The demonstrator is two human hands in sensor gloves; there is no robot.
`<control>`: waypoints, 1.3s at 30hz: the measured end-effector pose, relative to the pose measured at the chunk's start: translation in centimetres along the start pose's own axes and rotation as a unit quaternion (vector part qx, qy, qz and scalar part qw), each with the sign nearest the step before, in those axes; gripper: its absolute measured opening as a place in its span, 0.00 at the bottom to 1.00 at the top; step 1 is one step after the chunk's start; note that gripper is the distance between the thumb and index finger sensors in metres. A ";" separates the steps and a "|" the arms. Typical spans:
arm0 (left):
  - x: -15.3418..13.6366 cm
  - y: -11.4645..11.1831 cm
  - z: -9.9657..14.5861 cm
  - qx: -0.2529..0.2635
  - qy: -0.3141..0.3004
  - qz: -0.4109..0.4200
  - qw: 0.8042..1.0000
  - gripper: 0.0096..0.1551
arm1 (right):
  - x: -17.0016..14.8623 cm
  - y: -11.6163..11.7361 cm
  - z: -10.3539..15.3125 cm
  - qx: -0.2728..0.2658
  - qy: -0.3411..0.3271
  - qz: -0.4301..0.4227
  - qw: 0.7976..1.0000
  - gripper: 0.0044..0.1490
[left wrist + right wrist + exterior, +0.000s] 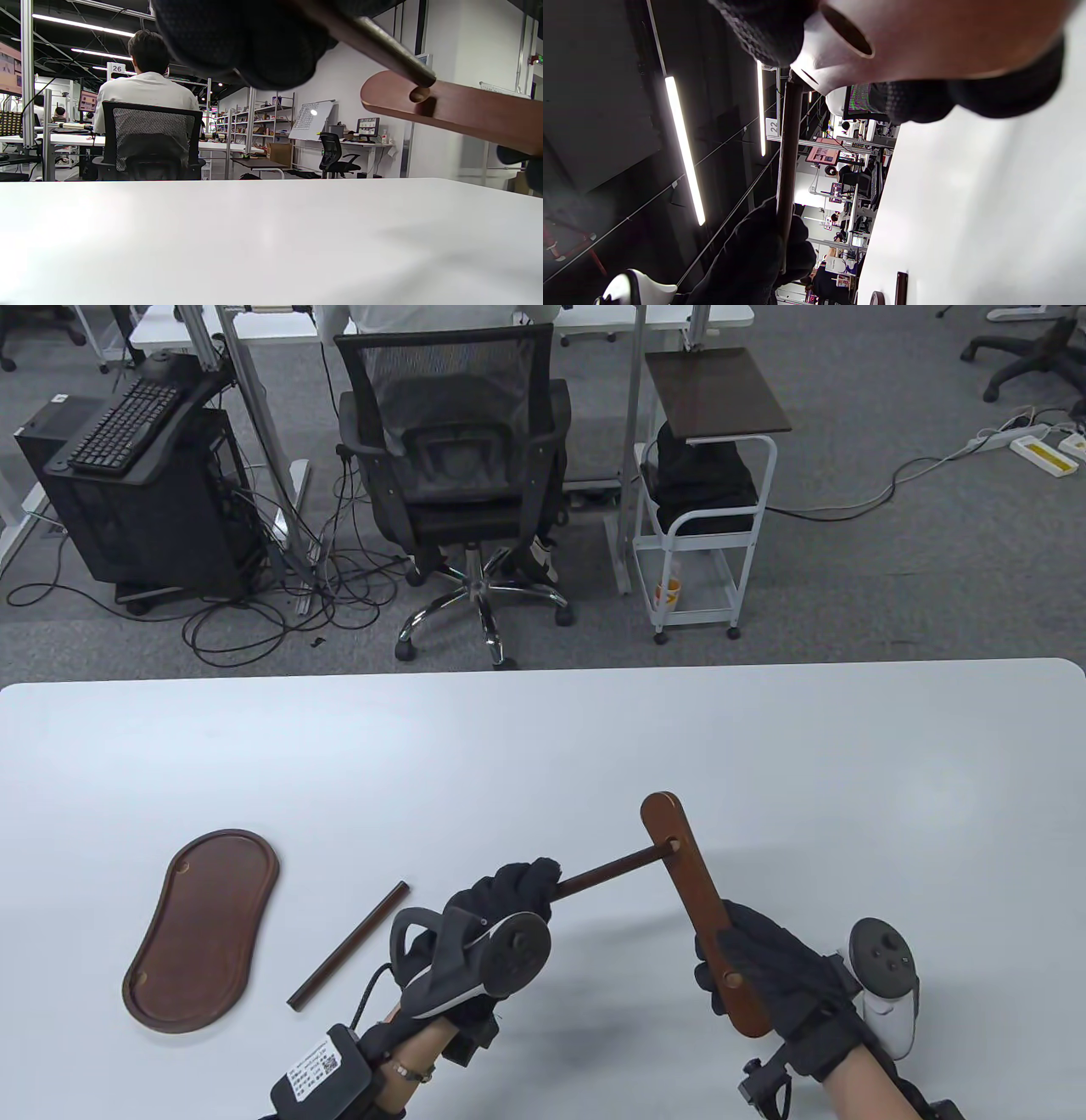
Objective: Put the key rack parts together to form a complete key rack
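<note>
Two parts in hand, both raised off the table (543, 746): left hand (501, 912), fingers wrapped round a rod (607, 872), aims its tip at the hole in a wooden bar (691, 899) steadied by the clamped right hand (768, 976); apparently touching, seating unclear. Spare rod (349, 946) and base tray (204, 929) lie leftward, awaiting assembly.

Even, bright overhead light fills the table view; the white worktop (543, 746) shows only soft, pale shadows under the hands and beside the wooden bar (700, 920), with no harsh glare. In the left wrist view the near worktop (254, 254) is washed out and blurred, and the gloved fingers (254, 38) at the top are dark and out of focus. The right wrist view lies on its side: ceiling light strips (685, 148) glow against a dim ceiling, and the close wood at the top is overexposed and blurred.
</note>
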State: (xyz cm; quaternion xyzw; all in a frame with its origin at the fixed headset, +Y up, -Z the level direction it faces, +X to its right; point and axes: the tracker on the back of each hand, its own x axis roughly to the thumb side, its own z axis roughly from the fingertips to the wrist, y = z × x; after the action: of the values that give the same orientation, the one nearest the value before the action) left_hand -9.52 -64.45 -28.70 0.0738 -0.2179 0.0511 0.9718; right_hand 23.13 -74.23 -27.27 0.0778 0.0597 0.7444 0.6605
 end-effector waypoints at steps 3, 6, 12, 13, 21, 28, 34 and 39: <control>-0.1 -0.1 -0.1 -0.005 0.001 -0.005 1.000 0.28 | 0.0 0.2 0.0 0.006 0.000 -0.003 1.000 0.39; -0.1 -0.3 -0.1 -0.008 0.000 -0.005 1.000 0.28 | 0.0 0.5 0.0 0.017 -0.001 -0.001 1.000 0.39; -0.1 -0.3 -0.1 -0.008 0.000 -0.012 1.000 0.28 | 0.0 0.7 0.0 0.026 0.007 0.015 1.000 0.39; -0.1 -0.2 -0.1 -0.007 -0.001 -0.012 1.000 0.28 | -0.1 0.8 0.0 0.030 0.010 0.016 0.999 0.39; 0.2 -0.3 -0.1 0.006 -0.012 -0.023 1.000 0.27 | 0.1 1.3 0.0 0.055 0.020 0.054 0.997 0.42; 0.2 -0.3 -0.1 0.010 -0.011 0.002 1.000 0.27 | 0.6 1.5 0.2 0.066 0.031 0.111 0.991 0.44; 0.4 -0.2 0.0 0.017 -0.014 -0.002 1.000 0.27 | 0.9 2.3 0.3 0.063 0.024 0.178 0.982 0.44; 0.9 -0.4 0.1 0.015 -0.020 -0.013 1.000 0.27 | 1.2 3.0 0.3 0.057 0.013 0.230 0.972 0.44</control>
State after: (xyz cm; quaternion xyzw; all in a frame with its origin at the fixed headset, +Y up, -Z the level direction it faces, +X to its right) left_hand -8.65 -64.80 -28.27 0.0919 -0.2359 0.0398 0.9666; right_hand 20.10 -73.42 -26.31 0.1177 0.0912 0.8724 0.4655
